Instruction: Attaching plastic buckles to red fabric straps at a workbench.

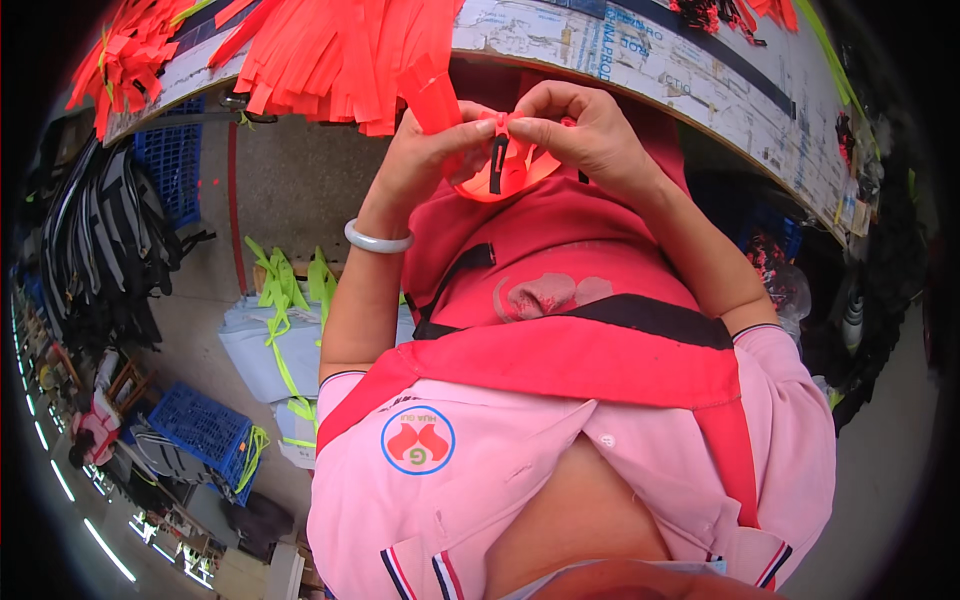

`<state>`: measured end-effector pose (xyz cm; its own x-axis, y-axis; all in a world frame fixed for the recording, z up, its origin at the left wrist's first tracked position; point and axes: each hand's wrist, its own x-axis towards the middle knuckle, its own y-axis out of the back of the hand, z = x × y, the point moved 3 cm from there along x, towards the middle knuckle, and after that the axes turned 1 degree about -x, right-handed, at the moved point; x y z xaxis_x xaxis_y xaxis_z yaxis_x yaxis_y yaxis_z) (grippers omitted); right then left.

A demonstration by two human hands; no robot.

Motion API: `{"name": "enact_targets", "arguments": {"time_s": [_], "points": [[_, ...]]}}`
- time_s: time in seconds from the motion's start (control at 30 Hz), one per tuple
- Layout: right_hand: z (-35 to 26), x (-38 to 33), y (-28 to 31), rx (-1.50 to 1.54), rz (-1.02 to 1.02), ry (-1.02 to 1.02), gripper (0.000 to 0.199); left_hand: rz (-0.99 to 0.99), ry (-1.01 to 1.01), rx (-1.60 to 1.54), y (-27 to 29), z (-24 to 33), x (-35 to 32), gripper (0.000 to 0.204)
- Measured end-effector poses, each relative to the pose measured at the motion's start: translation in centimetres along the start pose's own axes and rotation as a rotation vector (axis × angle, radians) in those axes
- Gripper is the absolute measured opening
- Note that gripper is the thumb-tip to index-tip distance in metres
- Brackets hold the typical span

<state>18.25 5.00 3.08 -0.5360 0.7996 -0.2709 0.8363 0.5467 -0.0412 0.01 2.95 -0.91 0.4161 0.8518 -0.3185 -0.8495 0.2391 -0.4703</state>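
My left hand (437, 140) is closed, thumb and fingers pinching a bright orange-red zipper strip (505, 182) near its slider. A bundle-like end of orange strip (431, 92) sticks up past its index finger. My right hand (578, 128) pinches the same strip from the other side, thumb tip beside the slider. Between the two thumbs sits the small orange zipper slider (502, 122), with a black pull tab (498, 163) hanging from it. The strip curves in a loop below my fingers, over the red apron (560, 240). Fingers partly hide the strip's ends.
Many orange strips (330, 60) hang over the edge of the worn table (640, 60) ahead. Black-and-orange pieces (715, 15) lie at its far right. Blue crates (200, 425), grey-black straps (105, 240) and pale panels with lime ties (265, 340) stand at the left.
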Motion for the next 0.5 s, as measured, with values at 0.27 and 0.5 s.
{"name": "enact_targets", "arguments": {"time_s": [0.27, 0.5], "points": [[1.8, 0.4, 0.2, 0.033, 0.14, 0.12, 0.018, 0.056, -0.177, 0.106, -0.8, -0.8, -0.1, 0.015], [0.3, -0.3, -0.5, -0.243, 0.116, 0.237, 0.014, 0.15, -0.33, 0.2, -1.8, -1.0, -0.7, 0.01]]}}
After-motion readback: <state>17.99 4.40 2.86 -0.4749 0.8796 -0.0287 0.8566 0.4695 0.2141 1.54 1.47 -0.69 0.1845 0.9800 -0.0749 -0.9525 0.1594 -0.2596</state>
